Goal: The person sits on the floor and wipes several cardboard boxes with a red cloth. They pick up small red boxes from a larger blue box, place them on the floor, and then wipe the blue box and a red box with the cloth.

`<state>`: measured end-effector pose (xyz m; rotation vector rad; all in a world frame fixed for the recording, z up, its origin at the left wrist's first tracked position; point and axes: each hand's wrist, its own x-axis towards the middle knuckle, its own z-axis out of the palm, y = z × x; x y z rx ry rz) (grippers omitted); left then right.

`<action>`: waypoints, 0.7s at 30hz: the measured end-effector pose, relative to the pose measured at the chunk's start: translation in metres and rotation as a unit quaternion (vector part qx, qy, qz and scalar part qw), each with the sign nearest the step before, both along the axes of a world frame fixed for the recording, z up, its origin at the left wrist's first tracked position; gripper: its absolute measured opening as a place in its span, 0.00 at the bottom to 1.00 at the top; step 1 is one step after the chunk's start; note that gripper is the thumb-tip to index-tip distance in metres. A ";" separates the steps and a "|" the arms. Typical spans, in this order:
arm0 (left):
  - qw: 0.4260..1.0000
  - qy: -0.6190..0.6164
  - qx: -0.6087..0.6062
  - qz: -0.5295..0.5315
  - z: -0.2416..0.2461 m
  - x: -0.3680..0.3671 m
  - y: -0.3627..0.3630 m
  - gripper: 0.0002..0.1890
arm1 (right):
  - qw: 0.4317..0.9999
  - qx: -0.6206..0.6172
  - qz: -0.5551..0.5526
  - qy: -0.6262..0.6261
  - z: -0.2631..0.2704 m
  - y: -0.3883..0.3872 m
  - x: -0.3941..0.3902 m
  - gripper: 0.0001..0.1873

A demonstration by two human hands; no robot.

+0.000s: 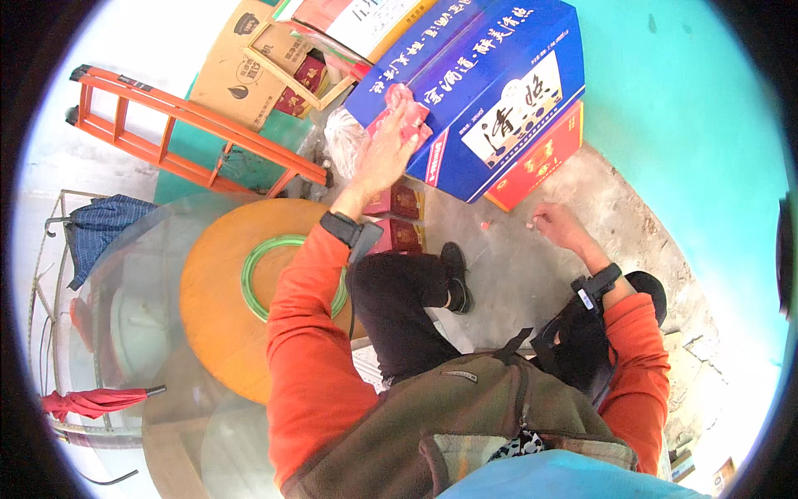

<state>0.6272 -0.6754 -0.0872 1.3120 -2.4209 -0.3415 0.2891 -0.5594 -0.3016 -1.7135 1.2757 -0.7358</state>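
Observation:
My left hand (388, 150) presses a crumpled pink-red cloth (402, 115) against the near left edge of a large blue cardboard box (464, 75) with white printed characters. Under the blue box, a red box (539, 162) juts out at its right side. My right hand (557, 223) is over the concrete floor, below the red box, with its fingers curled and a small pale bit at the fingertips; whether it is gripped I cannot tell. A small red scrap (485, 225) lies on the floor to its left. A white plastic bag (344, 140) sits left of the cloth.
An orange ladder (187, 118) leans at the upper left by a brown carton (243, 75) and a wooden frame (280, 72). A round orange-brown board (218, 299) with a green ring lies at my left. Small red boxes (399, 203) are near my knee. A turquoise wall (673, 112) stands right.

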 end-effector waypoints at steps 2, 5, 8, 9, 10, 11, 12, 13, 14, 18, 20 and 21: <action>1.000 -0.002 0.000 0.007 0.002 0.000 -0.028 0.34 | 1.000 -0.002 0.003 0.025 -0.002 0.001 0.002 0.09; 0.999 0.014 0.041 -0.014 0.006 -0.002 -0.069 0.38 | 1.000 0.007 -0.004 0.029 0.002 0.004 0.004 0.10; 0.999 -0.029 -0.017 -0.040 0.004 -0.019 -0.108 0.38 | 0.998 -0.033 0.002 0.050 0.007 0.007 0.005 0.10; 0.996 -0.032 -0.031 -0.071 0.002 -0.030 -0.121 0.38 | 0.998 -0.044 0.004 0.054 0.009 0.008 0.006 0.11; 0.994 -0.040 -0.039 -0.091 0.001 -0.041 -0.133 0.37 | 0.997 -0.048 0.017 0.063 0.010 0.007 0.006 0.11; 0.994 -0.058 -0.027 -0.087 0.002 -0.054 -0.145 0.37 | 0.995 -0.068 0.019 0.068 0.011 0.007 0.007 0.11; 0.986 -0.120 -0.044 -0.103 0.003 -0.068 -0.155 0.35 | 0.995 -0.063 0.017 0.073 0.012 0.007 0.008 0.11; 0.986 -0.090 -0.054 -0.127 0.002 -0.079 -0.160 0.35 | 0.995 -0.071 0.007 0.075 0.013 0.007 0.009 0.10; 0.988 -0.078 -0.040 -0.124 0.002 -0.097 -0.167 0.34 | 0.994 -0.072 0.004 0.083 0.014 0.007 0.009 0.09; 0.978 -0.113 -0.082 -0.155 0.005 -0.180 -0.188 0.34 | 0.997 -0.057 -0.017 0.045 0.016 0.004 0.009 0.09; 0.976 -0.057 -0.134 -0.164 0.002 -0.218 -0.184 0.36 | 0.997 -0.046 -0.020 0.065 0.017 0.002 0.006 0.09; 0.982 -0.029 -0.118 -0.145 0.002 -0.234 -0.180 0.36 | 0.996 -0.055 -0.025 0.062 0.018 0.002 0.005 0.09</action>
